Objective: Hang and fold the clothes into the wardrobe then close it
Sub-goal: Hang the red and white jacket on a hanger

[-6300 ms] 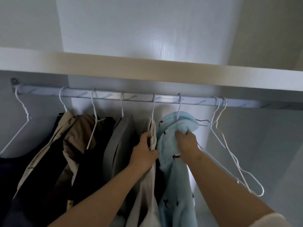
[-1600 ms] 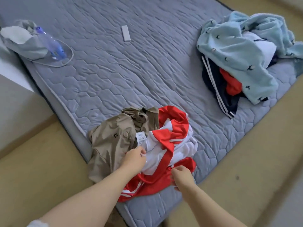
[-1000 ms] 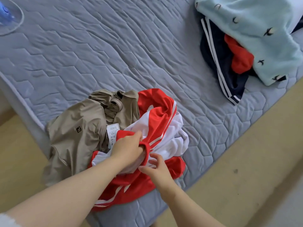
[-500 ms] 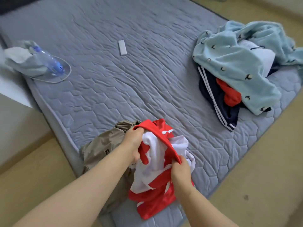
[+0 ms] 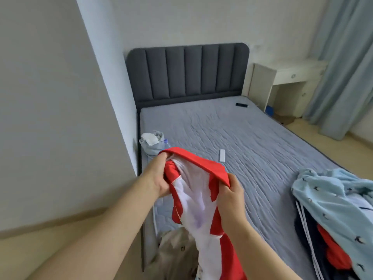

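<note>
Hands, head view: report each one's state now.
Left hand: grips the red and white fabric garment.
Right hand: grips the same garment's red edge.

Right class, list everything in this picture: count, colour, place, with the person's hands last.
red and white garment: one, red and white, held over the bed's near corner
khaki garment: one, khaki, crumpled below it
light blue garment: one, light blue with dark marks, right edge pile
navy garment: one, navy with white stripes, under it
red cloth: one, red, same pile
mattress: one, grey-blue, centre
headboard: one, dark grey, far end
white slab: one, white, mid-mattress
black object: one, black, mattress far corner
bottle: one, blue cap, mattress left edge
grey bundle: one, grey and white, beside bottle
desk: one, cream, right of headboard
curtain: one, blue-grey, far right
left hand: one, grips the garment's red band
right hand: one, grips the same band
</note>
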`<control>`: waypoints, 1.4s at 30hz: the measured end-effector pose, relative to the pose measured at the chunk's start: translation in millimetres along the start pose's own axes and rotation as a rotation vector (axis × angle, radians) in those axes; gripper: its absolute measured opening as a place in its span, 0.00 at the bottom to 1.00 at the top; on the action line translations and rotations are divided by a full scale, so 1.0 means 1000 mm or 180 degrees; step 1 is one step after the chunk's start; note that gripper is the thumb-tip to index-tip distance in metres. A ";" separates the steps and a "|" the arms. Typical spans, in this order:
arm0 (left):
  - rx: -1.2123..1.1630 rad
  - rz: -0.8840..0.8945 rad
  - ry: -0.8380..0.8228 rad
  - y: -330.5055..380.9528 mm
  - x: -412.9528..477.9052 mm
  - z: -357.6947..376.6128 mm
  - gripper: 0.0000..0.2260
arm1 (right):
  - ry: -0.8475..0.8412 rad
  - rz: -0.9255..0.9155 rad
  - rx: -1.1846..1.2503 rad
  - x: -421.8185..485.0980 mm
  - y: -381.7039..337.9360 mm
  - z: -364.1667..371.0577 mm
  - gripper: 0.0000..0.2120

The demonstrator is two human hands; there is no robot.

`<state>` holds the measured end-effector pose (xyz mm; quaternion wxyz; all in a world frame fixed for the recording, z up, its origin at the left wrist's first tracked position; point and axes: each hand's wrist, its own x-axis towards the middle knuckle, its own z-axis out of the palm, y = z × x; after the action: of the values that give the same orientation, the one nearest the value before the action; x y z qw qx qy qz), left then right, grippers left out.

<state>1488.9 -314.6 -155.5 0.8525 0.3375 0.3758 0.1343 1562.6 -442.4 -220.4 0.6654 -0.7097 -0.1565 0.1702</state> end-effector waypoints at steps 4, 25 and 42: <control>-0.0239 0.0841 -0.0150 0.076 -0.076 -0.026 0.14 | -0.0300 -0.0796 0.0181 -0.010 -0.094 0.057 0.16; 0.4479 0.2209 0.4164 0.153 -0.303 -0.434 0.12 | -0.1506 -0.1140 -0.0165 -0.232 -0.171 0.382 0.14; 0.0903 0.2872 0.5913 0.120 -0.574 -0.674 0.06 | -0.4071 -0.0305 0.0396 -0.524 -0.137 0.675 0.05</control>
<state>607.5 -183.6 -88.3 0.0509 0.3075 0.7352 0.6020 791.7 -66.3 -103.9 0.4875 -0.4205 -0.5436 0.5386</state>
